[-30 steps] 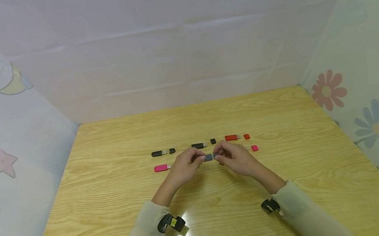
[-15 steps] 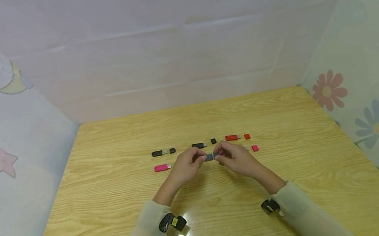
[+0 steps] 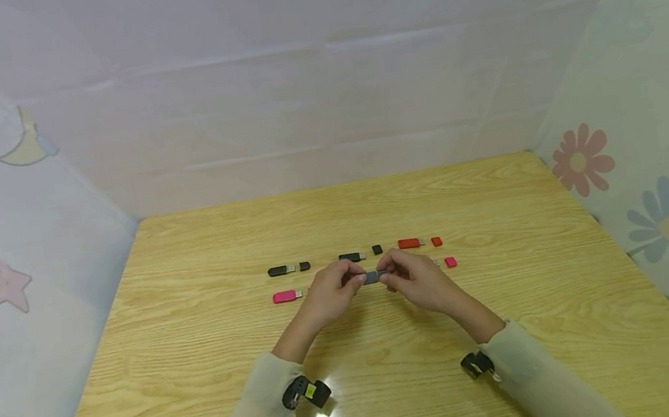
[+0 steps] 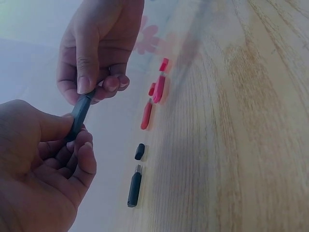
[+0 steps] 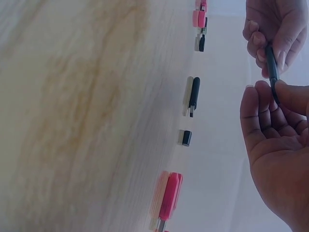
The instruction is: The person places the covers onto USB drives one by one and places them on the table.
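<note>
In the head view my left hand (image 3: 330, 294) pinches the body of a dark grey USB stick (image 3: 370, 278) between thumb and fingertips. My right hand (image 3: 416, 282), facing it, pinches the small dark grey cap (image 3: 381, 273) at the stick's right end. Body and cap line up end to end, with only a thin light line between them. Seen by the left wrist camera, the USB stick (image 4: 80, 116) runs from one set of fingertips to the other, off the table. Fingers cover parts of both pieces.
Behind the hands lie two black USB sticks (image 3: 281, 270) and a red one (image 3: 409, 243), each beside its loose cap. A pink USB stick (image 3: 285, 296) lies left of the hands. A pink cap (image 3: 450, 261) lies at right, its stick mostly hidden by the right hand.
The stick's body has moved slightly right with my left hand, narrowing its gap to the cap to a thin line. My right hand has barely moved.
</note>
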Motion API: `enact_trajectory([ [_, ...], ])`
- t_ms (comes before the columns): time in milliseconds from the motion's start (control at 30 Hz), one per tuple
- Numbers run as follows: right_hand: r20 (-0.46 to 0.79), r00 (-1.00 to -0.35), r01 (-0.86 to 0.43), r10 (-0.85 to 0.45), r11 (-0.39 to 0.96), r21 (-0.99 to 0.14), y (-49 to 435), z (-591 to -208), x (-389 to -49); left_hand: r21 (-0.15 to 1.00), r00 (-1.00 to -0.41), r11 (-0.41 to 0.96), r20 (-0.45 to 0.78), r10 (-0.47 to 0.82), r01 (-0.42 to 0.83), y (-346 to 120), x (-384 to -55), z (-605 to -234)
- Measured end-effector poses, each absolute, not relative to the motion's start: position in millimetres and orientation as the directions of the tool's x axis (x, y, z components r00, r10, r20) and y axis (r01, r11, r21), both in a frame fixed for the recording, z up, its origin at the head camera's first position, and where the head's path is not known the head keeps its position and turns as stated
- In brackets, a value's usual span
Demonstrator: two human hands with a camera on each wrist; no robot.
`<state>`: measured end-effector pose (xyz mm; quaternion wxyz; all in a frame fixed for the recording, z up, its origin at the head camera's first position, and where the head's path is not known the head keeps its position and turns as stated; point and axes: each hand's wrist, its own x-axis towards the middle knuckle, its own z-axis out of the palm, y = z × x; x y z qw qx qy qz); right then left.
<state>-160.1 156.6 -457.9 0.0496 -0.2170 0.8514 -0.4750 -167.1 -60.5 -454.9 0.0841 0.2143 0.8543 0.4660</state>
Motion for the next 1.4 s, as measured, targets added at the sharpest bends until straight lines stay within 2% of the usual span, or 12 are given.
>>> enact_trajectory([
  [633,0.126,-0.902,-0.336,-0.413,0.487,-0.806,154.6,-460.9,-162.2,0.833,-0.904,0.471,0.078,0.421,0.291,-60.8,-170.1,-453.8],
  [1400,0.110,-0.909,-0.319,-0.401,0.502,-0.804,154.2,-454.7,-161.5,0.890,-0.900,0.407,0.007,0.435,0.204,-57.3,-172.5,-449.0],
])
